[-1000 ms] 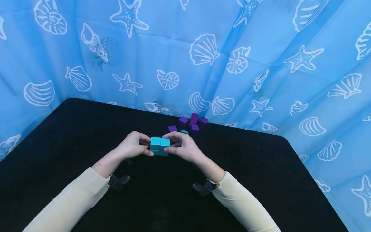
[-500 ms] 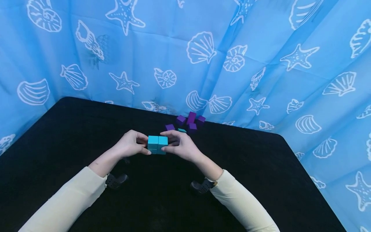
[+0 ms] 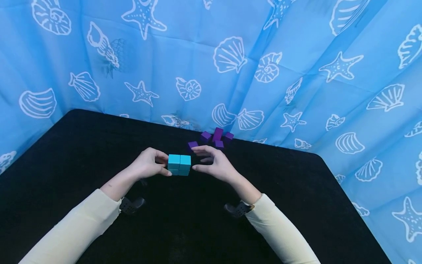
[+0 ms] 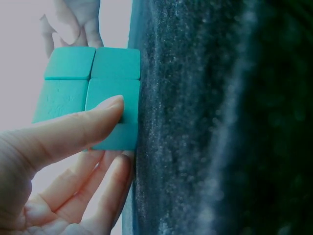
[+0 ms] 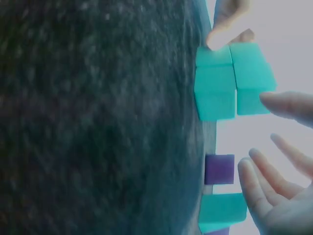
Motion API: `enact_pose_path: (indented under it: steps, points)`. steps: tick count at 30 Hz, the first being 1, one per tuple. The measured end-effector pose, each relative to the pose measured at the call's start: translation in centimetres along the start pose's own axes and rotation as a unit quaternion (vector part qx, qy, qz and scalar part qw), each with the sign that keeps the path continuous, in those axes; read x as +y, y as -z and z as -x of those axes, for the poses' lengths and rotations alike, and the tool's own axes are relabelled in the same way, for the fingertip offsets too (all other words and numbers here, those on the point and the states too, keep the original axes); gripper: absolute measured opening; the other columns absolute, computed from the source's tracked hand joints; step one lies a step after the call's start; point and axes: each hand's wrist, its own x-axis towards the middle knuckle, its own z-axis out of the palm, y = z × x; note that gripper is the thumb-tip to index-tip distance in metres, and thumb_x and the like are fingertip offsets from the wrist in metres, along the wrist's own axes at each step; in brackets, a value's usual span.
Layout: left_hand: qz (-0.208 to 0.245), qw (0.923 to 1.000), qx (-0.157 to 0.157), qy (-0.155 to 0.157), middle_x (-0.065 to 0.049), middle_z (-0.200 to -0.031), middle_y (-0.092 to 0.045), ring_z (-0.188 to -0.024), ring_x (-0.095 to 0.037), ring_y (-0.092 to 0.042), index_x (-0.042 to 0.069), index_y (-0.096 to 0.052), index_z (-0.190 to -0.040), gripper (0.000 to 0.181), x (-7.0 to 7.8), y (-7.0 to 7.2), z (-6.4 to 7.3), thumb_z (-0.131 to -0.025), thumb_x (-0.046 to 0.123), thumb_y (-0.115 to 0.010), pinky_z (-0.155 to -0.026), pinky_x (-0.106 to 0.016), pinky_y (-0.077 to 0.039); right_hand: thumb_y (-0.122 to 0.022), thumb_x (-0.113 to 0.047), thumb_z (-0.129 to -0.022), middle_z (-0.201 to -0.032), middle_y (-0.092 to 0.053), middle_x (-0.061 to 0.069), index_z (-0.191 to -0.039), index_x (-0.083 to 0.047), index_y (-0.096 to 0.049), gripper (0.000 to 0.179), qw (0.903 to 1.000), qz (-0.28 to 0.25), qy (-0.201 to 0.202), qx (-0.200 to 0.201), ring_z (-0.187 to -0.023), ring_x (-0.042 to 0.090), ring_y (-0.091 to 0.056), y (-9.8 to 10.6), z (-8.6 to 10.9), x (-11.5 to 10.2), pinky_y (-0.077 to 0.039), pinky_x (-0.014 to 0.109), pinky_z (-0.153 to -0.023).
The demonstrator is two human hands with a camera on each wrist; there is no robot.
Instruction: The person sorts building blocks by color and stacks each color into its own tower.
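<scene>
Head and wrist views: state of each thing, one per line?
Teal stack: upright on the black table, two blocks wide, two high
Left hand: holding the stack's left side
Right hand: thumb and fingers parted, off the stack
Loose teal block: on the table, apart from the stack
Five purple blocks: loose near the table's far edge
Shell-patterned blue curtain: hanging, creased

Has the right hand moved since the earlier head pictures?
Yes. Judged against the purple blocks, the right hand has shifted rightward, away from the turquoise stack.

teal blocks (image 3: 184, 160), purple blocks (image 3: 217, 134), blk tbl (image 3: 191, 220), wht-on-blue shell-print curtain (image 3: 204, 55)
</scene>
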Motion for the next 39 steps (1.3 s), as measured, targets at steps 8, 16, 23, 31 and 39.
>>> enact_pose_path:
  steps: [8, 16, 23, 31, 39]
  points:
    - [-0.002, 1.0000, 0.000, 0.000, -0.017, -0.112, -0.067, -0.107, -0.031, -0.062, 0.000, -0.065, -0.114, 0.038, -0.2, 0.0, -0.1, -0.078, 0.009, -0.075, -0.094, -0.048, -0.048, -0.071, -0.010, -0.084, -0.128, -0.058, 0.010, -0.127, -0.009, -0.058, 0.045, 0.9974, 0.035, 0.022, 0.059, -0.118, 0.030, -0.056, 0.8, 0.1, 0.9, -0.050, 0.041, -0.096]
    - [-0.006, 1.0000, 0.001, 0.007, -0.017, -0.113, -0.066, -0.108, -0.032, -0.061, 0.000, -0.065, -0.114, 0.038, -0.1, 0.2, -0.2, -0.079, 0.009, -0.076, -0.095, -0.049, -0.048, -0.069, -0.008, -0.086, -0.121, -0.060, 0.012, -0.117, -0.007, -0.064, 0.032, 0.9865, 0.046, 0.004, 0.157, -0.111, 0.033, -0.060, 1.0, -0.5, 1.4, -0.053, 0.042, -0.090]
    - [0.001, 1.0000, 0.001, 0.010, -0.017, -0.113, -0.066, -0.107, -0.032, -0.062, -0.001, -0.065, -0.115, 0.039, -0.2, 0.0, -0.2, -0.079, 0.009, -0.076, -0.094, -0.048, -0.049, -0.071, -0.014, -0.086, -0.122, -0.063, 0.010, -0.118, -0.007, -0.065, 0.034, 0.9816, 0.053, -0.059, 0.174, -0.115, 0.025, -0.059, 1.0, -1.5, 2.9, -0.051, 0.040, -0.094]
    - [0.001, 1.0000, 0.003, 0.001, -0.018, -0.112, -0.067, -0.106, -0.032, -0.063, -0.002, -0.066, -0.113, 0.040, -0.2, -0.2, 0.1, -0.077, 0.009, -0.078, -0.093, -0.047, -0.050, -0.069, -0.022, -0.089, -0.132, -0.056, 0.013, -0.125, -0.011, -0.063, 0.038, 0.9859, 0.084, -0.084, 0.118, -0.115, 0.031, -0.061, 0.8, -1.8, 2.6, -0.051, 0.042, -0.094]
    - [0.000, 1.0000, -0.001, 0.001, -0.018, -0.113, -0.067, -0.106, -0.031, -0.063, -0.001, -0.066, -0.114, 0.039, 0.0, -0.1, 0.0, -0.077, 0.009, -0.077, -0.093, -0.047, -0.050, -0.068, -0.023, -0.089, -0.124, -0.062, 0.012, -0.118, -0.012, -0.068, 0.030, 0.9817, 0.119, -0.094, 0.114, -0.100, 0.023, -0.066, 0.6, -2.1, 2.5, -0.055, 0.036, -0.079]
